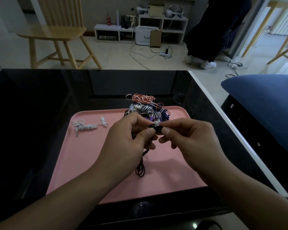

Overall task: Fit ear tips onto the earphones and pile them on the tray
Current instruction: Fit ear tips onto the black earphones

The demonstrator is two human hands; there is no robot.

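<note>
A pink tray [83,163] lies on the black table. Above its middle, my left hand [128,140] grips a dark earphone whose black cable [140,170] hangs in loops down to the tray. My right hand [189,138] pinches a round black ear tip [155,127] against that earphone's end, thumb and forefinger touching my left thumb. A bundled white earphone [86,126] rests at the tray's left back. A tangled pile of earphones [145,107], orange, striped, blue and purple, sits at the tray's far edge behind my hands.
The glossy black table [40,113] has a white right edge [223,117]. Beyond it stand a wooden chair [56,30], low white shelves [140,29], floor cables, and a person's dark-trousered legs [211,30]. A blue cushion [263,100] lies at right.
</note>
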